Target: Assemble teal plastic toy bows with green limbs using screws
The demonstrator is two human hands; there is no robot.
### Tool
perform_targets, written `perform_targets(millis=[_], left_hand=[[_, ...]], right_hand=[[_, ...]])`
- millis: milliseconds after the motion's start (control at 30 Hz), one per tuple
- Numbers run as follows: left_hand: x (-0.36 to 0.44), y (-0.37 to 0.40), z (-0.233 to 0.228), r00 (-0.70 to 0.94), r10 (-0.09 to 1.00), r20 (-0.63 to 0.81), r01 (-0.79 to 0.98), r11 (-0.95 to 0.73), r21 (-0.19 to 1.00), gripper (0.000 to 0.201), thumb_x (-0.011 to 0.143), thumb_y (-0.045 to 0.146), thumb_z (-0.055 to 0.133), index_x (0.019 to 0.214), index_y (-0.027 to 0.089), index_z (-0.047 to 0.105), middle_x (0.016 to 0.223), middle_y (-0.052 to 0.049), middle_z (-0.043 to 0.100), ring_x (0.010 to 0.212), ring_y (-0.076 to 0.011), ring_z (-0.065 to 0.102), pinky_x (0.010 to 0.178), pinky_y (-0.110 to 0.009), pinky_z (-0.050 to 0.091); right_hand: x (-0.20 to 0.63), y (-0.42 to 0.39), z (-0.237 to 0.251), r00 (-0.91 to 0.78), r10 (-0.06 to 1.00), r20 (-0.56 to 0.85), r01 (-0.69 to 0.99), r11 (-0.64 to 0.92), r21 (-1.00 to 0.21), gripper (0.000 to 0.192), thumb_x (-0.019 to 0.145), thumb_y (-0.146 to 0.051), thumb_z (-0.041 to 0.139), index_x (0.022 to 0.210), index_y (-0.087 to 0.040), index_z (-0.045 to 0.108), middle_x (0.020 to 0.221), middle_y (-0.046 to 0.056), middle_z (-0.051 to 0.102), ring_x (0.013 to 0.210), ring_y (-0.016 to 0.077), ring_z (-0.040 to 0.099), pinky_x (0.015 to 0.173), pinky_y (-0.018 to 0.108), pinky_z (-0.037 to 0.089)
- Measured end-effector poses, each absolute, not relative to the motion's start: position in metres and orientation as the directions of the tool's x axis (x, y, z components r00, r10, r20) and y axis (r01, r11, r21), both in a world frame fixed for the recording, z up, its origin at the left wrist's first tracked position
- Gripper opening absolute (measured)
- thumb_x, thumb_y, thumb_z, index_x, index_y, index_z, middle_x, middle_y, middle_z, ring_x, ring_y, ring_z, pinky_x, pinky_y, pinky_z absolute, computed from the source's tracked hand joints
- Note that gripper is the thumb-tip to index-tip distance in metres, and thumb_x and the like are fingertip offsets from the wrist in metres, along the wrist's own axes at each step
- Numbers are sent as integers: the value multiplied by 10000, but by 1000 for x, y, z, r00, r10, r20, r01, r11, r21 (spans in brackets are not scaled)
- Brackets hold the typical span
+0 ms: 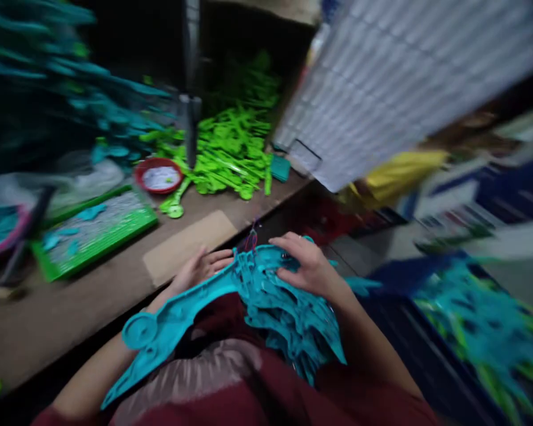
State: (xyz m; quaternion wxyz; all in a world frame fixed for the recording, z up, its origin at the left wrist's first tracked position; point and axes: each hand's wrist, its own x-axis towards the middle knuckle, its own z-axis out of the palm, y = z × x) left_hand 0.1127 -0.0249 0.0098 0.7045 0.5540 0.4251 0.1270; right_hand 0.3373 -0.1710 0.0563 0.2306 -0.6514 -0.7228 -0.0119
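Several turquoise moulded plastic parts [284,296] are bunched in front of my body. My right hand [308,263] grips the bunch from its upper right side, thumb and fingers bent over it. One long turquoise part [182,307] with a round disc end reaches out to the lower left, across my left forearm. Behind its upper end is my left hand [204,263], fingers stretched out and partly hidden by the part. Thin coloured wires [251,236] stick up at the top of the bunch.
On the brown workbench [93,302] are a green tray [102,231], a red bowl [159,176], a cardboard piece [190,245] and a pile of lime-green parts [231,154]. Turquoise parts heap at the far left. A blue crate [400,331] with turquoise and green parts stands right.
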Motion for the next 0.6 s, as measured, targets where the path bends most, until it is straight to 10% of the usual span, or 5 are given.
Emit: perform_targets(millis=[200, 467, 600], left_hand=[[80, 23, 14, 803, 575, -156, -339, 656, 674, 373, 902, 489, 561, 996, 155, 697, 1152, -125, 713, 1088, -229, 669, 986, -389, 498], [-66, 58, 24, 307, 898, -315, 126, 290, 949, 296, 882, 413, 628, 920, 154, 767, 978, -115, 757, 941, -227, 701, 918, -369, 522], [-98, 41, 35, 209, 896, -391, -323, 441, 838, 256, 875, 392, 620, 887, 173, 752, 1030, -97, 739, 969, -219, 696, 886, -353, 562]], right_hand=[[301, -102, 46, -308, 902, 303, 893, 384, -237, 395, 773, -171, 551, 1167, -163, 573, 925, 82, 640, 832, 216, 643, 720, 312, 531], [272, -38, -8, -336, 913, 232, 855, 399, -331, 367, 801, -190, 539, 1166, -155, 538, 968, 104, 674, 858, 245, 676, 731, 348, 555], [259, -18, -41, -308, 934, 183, 905, 347, -247, 334, 829, -235, 535, 1151, -147, 557, 908, 116, 657, 786, 276, 661, 672, 391, 549]])
